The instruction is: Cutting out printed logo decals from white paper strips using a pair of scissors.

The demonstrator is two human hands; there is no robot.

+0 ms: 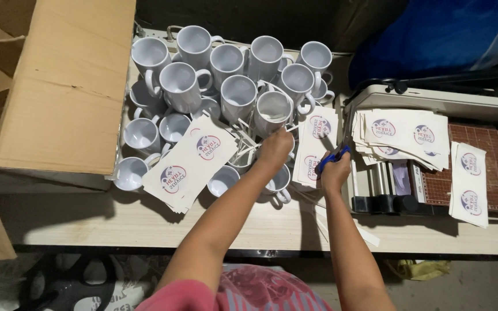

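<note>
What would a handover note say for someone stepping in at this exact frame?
Left hand: reaching over the white mugs, fingers on a thin paper strip.
Right hand: gripping blue-handled scissors, blades pointing up over a stack of printed sheets.
Things: more printed sheets lie across the mugs and on the paper cutter at right; cardboard box at left.
Done: many sheets already cut to size, offcut strips on the table.
Left: most mugs appear unwrapped.
</note>
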